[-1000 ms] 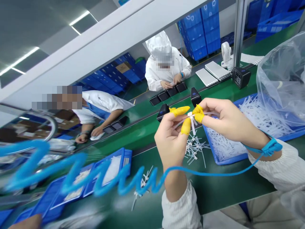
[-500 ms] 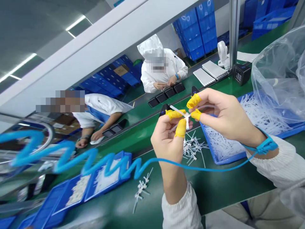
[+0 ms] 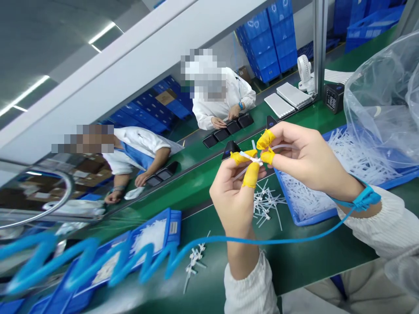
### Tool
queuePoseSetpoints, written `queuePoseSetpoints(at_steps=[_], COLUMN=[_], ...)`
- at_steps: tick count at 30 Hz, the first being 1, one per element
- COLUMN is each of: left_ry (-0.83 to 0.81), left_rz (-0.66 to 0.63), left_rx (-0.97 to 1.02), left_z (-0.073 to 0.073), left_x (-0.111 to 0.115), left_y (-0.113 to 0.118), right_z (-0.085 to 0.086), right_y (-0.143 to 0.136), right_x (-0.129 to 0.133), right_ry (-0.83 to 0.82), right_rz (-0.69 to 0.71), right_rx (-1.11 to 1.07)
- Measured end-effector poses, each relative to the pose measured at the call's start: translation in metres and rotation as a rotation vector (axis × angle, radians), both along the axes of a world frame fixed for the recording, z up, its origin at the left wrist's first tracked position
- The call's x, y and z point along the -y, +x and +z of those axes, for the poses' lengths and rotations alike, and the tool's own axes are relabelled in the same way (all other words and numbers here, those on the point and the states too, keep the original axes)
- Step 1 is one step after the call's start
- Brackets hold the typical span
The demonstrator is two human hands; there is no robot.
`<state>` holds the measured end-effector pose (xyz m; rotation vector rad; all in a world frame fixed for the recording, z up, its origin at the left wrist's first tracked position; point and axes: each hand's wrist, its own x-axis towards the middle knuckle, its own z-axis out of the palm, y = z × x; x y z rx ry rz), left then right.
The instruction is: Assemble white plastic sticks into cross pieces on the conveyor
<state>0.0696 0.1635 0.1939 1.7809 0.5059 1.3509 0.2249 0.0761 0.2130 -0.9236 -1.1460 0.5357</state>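
Observation:
My left hand [image 3: 232,200], with yellow finger covers, pinches a small white plastic connector [image 3: 258,161] from which thin tubes stick out. My right hand [image 3: 304,157] is closed, thumb and forefinger pinching a thin translucent tube [image 3: 287,146] right beside the connector. Whether the tube's end sits in the connector is hidden by the fingertips. Below the hands, a pile of white connectors with tubes [image 3: 267,203] lies on the green table [image 3: 314,257]. Right of it, a blue tray [image 3: 304,221] holds many loose cut tubes [image 3: 356,152].
A coiled blue wrist cord [image 3: 262,239] runs leftward across the table. Another small group of connectors [image 3: 195,259] lies at left, near blue bins [image 3: 175,226] of white parts. A clear plastic bag [image 3: 382,91] overhangs the tray. Across the bench, two people [image 3: 222,98] work near black boxes [image 3: 233,127].
The connector has turned between my left fingers, so its tubes point differently. My hands stay close together. The blue cord has swung lower, and the person opposite has moved a hand down to the black boxes.

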Motion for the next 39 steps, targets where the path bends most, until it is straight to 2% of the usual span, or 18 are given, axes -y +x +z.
queuePoseSetpoints(at_steps=[4,10,14,18,22,26,29,33,35,39], left_ry=[0.007,0.016,0.043,0.067,0.082,0.050,0.035,-0.031,-0.012,0.098], left_rz=[0.025,0.053,0.091,0.097,0.105,0.068,-0.064,-0.259,-0.251,-0.085], left_rx=[0.043,0.105,0.062,-0.010,-0.172,-0.521,-0.842,-1.237,-1.325,-1.291], left_z=[0.000,0.000,-0.002,0.000,0.010,0.014,0.002,-0.024,-0.035,-0.045], left_x=[0.002,0.008,0.005,-0.004,-0.014,-0.036,-0.055,-0.077,-0.085,-0.099], left_y=[0.000,0.004,0.005,-0.004,-0.028,-0.058,-0.068,-0.064,-0.063,-0.074], right_z=[-0.001,0.000,-0.002,-0.003,0.002,0.012,0.017,0.018,0.017,0.019], right_y=[0.000,-0.001,-0.001,0.000,0.006,0.019,0.026,0.029,0.029,0.029], right_x=[0.000,0.000,-0.002,-0.005,-0.002,0.008,0.015,0.013,0.010,0.010], right_ry=[0.015,0.018,-0.014,-0.035,-0.031,-0.029,-0.034,-0.082,-0.112,-0.136], right_rz=[0.021,-0.021,-0.036,-0.018,0.011,-0.102,-0.159,-0.120,-0.078,-0.024], right_rx=[0.046,0.077,0.067,0.074,0.117,0.173,0.223,0.273,0.286,0.250])
